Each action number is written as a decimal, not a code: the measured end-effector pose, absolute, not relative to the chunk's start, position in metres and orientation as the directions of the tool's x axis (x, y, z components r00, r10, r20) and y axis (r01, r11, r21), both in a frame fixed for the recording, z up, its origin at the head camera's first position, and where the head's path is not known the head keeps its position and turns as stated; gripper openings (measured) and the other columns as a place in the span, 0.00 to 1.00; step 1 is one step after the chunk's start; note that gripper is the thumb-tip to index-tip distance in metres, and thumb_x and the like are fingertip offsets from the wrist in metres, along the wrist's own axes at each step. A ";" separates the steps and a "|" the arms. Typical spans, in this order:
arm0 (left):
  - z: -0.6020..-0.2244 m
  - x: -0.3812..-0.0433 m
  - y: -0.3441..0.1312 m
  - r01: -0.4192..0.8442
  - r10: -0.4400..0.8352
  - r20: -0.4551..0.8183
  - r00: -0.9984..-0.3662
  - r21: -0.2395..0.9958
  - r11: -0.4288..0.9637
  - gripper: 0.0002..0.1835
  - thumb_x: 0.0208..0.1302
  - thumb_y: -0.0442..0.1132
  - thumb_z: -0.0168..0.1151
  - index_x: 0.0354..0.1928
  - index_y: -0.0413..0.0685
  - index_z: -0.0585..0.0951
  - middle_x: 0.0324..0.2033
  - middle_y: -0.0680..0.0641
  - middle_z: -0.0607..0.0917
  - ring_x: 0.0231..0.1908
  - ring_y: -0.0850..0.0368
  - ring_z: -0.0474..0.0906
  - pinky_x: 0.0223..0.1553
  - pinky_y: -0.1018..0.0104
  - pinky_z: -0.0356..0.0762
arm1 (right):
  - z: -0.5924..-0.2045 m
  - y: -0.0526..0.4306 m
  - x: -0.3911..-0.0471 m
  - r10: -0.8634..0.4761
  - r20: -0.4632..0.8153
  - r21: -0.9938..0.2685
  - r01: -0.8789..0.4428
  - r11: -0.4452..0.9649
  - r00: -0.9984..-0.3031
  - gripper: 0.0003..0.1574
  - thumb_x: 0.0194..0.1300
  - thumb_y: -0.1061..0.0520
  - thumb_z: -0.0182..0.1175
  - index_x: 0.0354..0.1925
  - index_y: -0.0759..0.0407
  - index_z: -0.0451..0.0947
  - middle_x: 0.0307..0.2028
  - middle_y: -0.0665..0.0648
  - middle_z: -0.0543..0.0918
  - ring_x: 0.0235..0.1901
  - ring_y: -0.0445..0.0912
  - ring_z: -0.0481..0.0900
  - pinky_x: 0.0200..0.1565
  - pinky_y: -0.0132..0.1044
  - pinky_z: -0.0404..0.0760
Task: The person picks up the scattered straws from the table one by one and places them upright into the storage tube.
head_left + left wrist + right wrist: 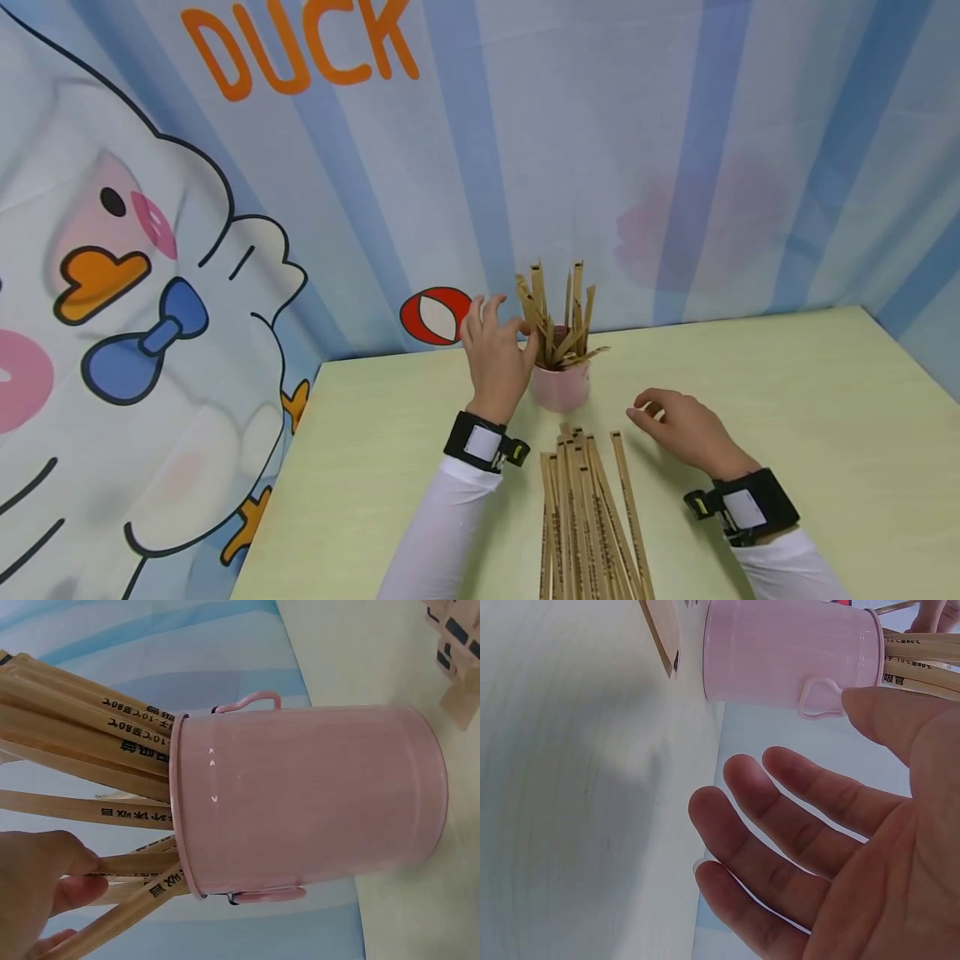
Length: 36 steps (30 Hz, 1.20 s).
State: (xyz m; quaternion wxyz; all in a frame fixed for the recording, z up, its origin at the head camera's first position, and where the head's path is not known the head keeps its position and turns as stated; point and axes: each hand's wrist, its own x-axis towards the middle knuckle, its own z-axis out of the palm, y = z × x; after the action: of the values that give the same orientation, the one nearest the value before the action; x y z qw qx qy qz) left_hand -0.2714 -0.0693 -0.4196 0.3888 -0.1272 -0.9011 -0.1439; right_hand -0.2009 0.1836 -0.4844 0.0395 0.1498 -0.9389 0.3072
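Note:
A pink bucket (560, 390) with small side handles stands toward the table's back edge, holding several paper-wrapped straws (577, 304) that fan out above its rim. My left hand (497, 354) is at the bucket's left side. In the left wrist view its thumb and a finger pinch one wrapped straw (139, 864) just above the rim, the straw's lower end hidden inside. My right hand (692, 429) hovers right of the bucket, fingers loosely bent with nothing in them; in the right wrist view, the bucket handle (821, 699) shows beyond its thumb.
In front of the bucket lies a loose bundle of wrapped straws (573, 517) pointing away from me, with one straw (628, 500) slightly apart on its right. A striped cloth backdrop (570, 167) with a printed duck hangs behind and left of the pale table (787, 375).

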 end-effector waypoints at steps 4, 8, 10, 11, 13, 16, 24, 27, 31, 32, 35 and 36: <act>-0.420 -0.269 -0.072 0.360 0.117 0.729 -0.674 0.186 0.914 0.09 0.60 0.45 0.58 0.29 0.52 0.84 0.57 0.44 0.75 0.64 0.42 0.58 0.62 0.47 0.53 | -0.484 0.183 -0.201 -0.260 0.164 -0.562 -0.307 0.768 -0.951 0.21 0.66 0.43 0.53 0.44 0.57 0.79 0.36 0.56 0.83 0.30 0.43 0.78 0.29 0.40 0.75; -0.418 -0.263 -0.077 0.411 0.083 0.720 -0.689 0.294 0.863 0.11 0.61 0.39 0.52 0.40 0.49 0.82 0.57 0.44 0.75 0.63 0.45 0.61 0.61 0.46 0.54 | -0.483 0.183 -0.200 -0.261 0.161 -0.561 -0.306 0.769 -0.952 0.21 0.66 0.43 0.53 0.44 0.57 0.79 0.36 0.56 0.83 0.30 0.44 0.79 0.29 0.41 0.75; -0.416 -0.258 -0.080 0.437 0.034 0.729 -0.683 0.371 0.820 0.13 0.61 0.37 0.50 0.44 0.48 0.81 0.56 0.44 0.75 0.61 0.47 0.64 0.60 0.47 0.57 | -0.482 0.183 -0.200 -0.261 0.163 -0.564 -0.307 0.766 -0.951 0.22 0.66 0.42 0.52 0.44 0.57 0.79 0.36 0.57 0.83 0.30 0.44 0.79 0.29 0.41 0.75; -0.415 -0.255 -0.082 0.448 0.002 0.737 -0.676 0.409 0.795 0.13 0.62 0.36 0.50 0.45 0.47 0.80 0.55 0.45 0.76 0.59 0.49 0.66 0.60 0.48 0.59 | -0.481 0.182 -0.199 -0.261 0.163 -0.567 -0.307 0.765 -0.952 0.23 0.66 0.41 0.52 0.44 0.57 0.79 0.36 0.57 0.83 0.30 0.44 0.79 0.29 0.41 0.75; -0.415 -0.247 -0.087 0.469 -0.069 0.751 -0.657 0.478 0.743 0.12 0.63 0.36 0.50 0.45 0.46 0.80 0.52 0.46 0.78 0.56 0.52 0.69 0.57 0.52 0.64 | -0.480 0.181 -0.199 -0.263 0.161 -0.572 -0.307 0.761 -0.951 0.24 0.66 0.40 0.52 0.44 0.58 0.79 0.36 0.56 0.83 0.30 0.44 0.79 0.29 0.41 0.75; -0.417 -0.234 -0.097 0.499 -0.153 0.763 -0.628 0.545 0.674 0.10 0.64 0.38 0.52 0.42 0.44 0.80 0.44 0.47 0.81 0.47 0.55 0.75 0.49 0.57 0.72 | -0.480 0.178 -0.198 -0.267 0.148 -0.577 -0.302 0.758 -0.952 0.26 0.65 0.39 0.51 0.45 0.58 0.79 0.35 0.55 0.82 0.30 0.43 0.78 0.29 0.41 0.75; -0.422 -0.211 -0.121 0.487 -0.098 0.677 -0.730 0.616 0.619 0.13 0.67 0.45 0.51 0.35 0.46 0.81 0.28 0.51 0.83 0.31 0.60 0.76 0.35 0.58 0.76 | -0.484 0.172 -0.197 -0.279 0.130 -0.566 -0.303 0.767 -0.951 0.25 0.65 0.39 0.52 0.44 0.57 0.79 0.33 0.52 0.82 0.29 0.41 0.77 0.29 0.40 0.75; -0.421 -0.208 -0.126 0.459 -0.055 0.629 -0.775 0.621 0.635 0.13 0.67 0.47 0.51 0.35 0.47 0.81 0.27 0.52 0.84 0.31 0.60 0.76 0.35 0.62 0.76 | -0.485 0.171 -0.197 -0.285 0.129 -0.564 -0.307 0.766 -0.950 0.26 0.65 0.38 0.51 0.44 0.56 0.79 0.33 0.52 0.82 0.28 0.41 0.77 0.29 0.40 0.75; -0.421 -0.206 -0.129 0.430 -0.028 0.587 -0.809 0.624 0.652 0.13 0.67 0.47 0.51 0.34 0.48 0.81 0.27 0.53 0.83 0.30 0.61 0.75 0.35 0.64 0.75 | -0.485 0.168 -0.195 -0.301 0.129 -0.567 -0.319 0.760 -0.945 0.22 0.65 0.39 0.52 0.40 0.54 0.79 0.31 0.50 0.81 0.27 0.40 0.75 0.29 0.39 0.74; -0.422 -0.206 -0.130 0.426 -0.026 0.582 -0.813 0.624 0.655 0.13 0.67 0.47 0.51 0.34 0.48 0.81 0.27 0.53 0.83 0.30 0.60 0.75 0.35 0.64 0.75 | -0.486 0.167 -0.195 -0.302 0.129 -0.565 -0.320 0.760 -0.944 0.20 0.64 0.39 0.53 0.38 0.53 0.79 0.30 0.49 0.80 0.27 0.39 0.75 0.29 0.39 0.74; -0.424 -0.206 -0.131 0.417 -0.024 0.571 -0.821 0.628 0.658 0.13 0.67 0.47 0.52 0.34 0.48 0.81 0.26 0.53 0.83 0.30 0.60 0.75 0.35 0.63 0.75 | -0.486 0.166 -0.193 -0.310 0.114 -0.561 -0.318 0.764 -0.944 0.15 0.63 0.43 0.56 0.34 0.52 0.77 0.28 0.47 0.78 0.24 0.39 0.72 0.28 0.38 0.72; -0.424 -0.206 -0.131 0.413 -0.025 0.567 -0.823 0.629 0.659 0.13 0.67 0.47 0.52 0.34 0.48 0.81 0.26 0.53 0.83 0.30 0.61 0.75 0.35 0.63 0.75 | -0.487 0.166 -0.193 -0.312 0.102 -0.558 -0.314 0.768 -0.945 0.13 0.63 0.44 0.57 0.33 0.52 0.77 0.27 0.47 0.78 0.24 0.39 0.71 0.28 0.38 0.71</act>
State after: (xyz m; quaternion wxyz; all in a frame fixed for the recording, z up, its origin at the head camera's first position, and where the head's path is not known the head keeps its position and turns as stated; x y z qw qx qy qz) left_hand -0.2059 -0.1312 -0.4241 0.2755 -0.1117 -0.8680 -0.3978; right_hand -0.1927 0.1655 -0.4870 0.0015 0.1665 -0.9403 0.2968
